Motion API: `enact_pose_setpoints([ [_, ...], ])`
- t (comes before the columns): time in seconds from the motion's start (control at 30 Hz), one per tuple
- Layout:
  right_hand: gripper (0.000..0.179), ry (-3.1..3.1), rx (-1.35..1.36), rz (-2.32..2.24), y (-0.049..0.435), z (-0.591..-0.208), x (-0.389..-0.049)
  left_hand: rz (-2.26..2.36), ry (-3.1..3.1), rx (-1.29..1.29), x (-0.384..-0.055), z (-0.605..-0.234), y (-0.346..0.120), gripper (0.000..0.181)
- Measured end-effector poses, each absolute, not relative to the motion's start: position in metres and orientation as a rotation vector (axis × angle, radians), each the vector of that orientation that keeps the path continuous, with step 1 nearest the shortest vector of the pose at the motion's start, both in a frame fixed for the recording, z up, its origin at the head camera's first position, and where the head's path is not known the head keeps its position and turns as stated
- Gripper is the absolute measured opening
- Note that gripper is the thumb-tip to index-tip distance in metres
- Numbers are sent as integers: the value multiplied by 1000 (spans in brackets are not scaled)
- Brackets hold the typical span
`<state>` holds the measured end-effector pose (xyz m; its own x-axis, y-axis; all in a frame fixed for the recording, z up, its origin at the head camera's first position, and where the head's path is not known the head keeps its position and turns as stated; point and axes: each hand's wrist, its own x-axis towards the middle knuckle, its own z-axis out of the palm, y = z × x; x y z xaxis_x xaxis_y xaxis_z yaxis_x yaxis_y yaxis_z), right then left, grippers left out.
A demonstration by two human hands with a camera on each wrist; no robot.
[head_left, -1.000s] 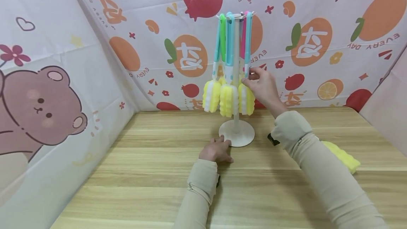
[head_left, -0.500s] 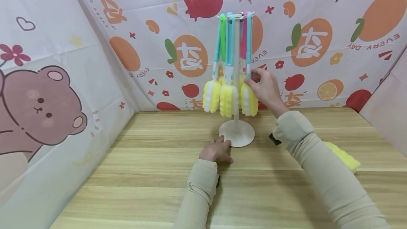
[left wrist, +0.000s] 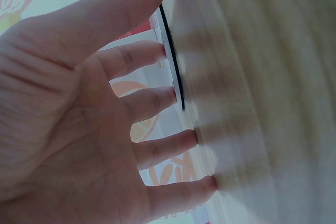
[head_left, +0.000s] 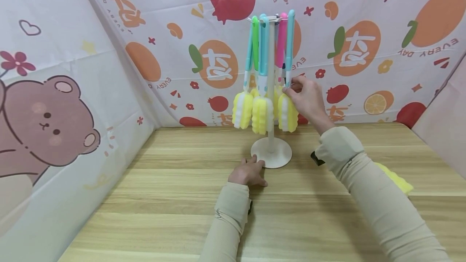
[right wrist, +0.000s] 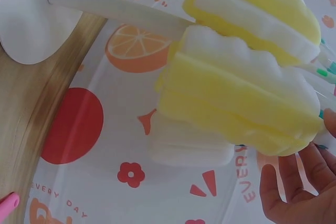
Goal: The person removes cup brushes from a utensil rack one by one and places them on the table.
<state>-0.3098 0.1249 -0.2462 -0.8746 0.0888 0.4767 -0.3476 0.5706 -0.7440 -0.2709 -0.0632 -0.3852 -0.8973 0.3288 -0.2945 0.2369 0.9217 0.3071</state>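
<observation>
Right hand [head_left: 308, 98] seems to pinch a blue-handled brush [head_left: 289, 60], sponge [head_left: 287, 114] below its fingers; left hand [head_left: 247, 172], spread and empty, should steady the stand base [head_left: 275, 159] at its fingertips.

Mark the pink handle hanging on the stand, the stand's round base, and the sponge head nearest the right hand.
Pink handle [head_left: 282, 40], head view: middle of its length.
Round base [head_left: 273, 160], head view: bare top, near side.
Sponge head [head_left: 287, 113], head view: middle.
</observation>
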Motion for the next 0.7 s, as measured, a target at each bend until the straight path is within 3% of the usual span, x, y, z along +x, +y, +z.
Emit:
enact_pose_setpoints([
  [0.7,34,-2286,201,1237,129,-250,-307,370,2740,414,-271,-384,-63,63],
])
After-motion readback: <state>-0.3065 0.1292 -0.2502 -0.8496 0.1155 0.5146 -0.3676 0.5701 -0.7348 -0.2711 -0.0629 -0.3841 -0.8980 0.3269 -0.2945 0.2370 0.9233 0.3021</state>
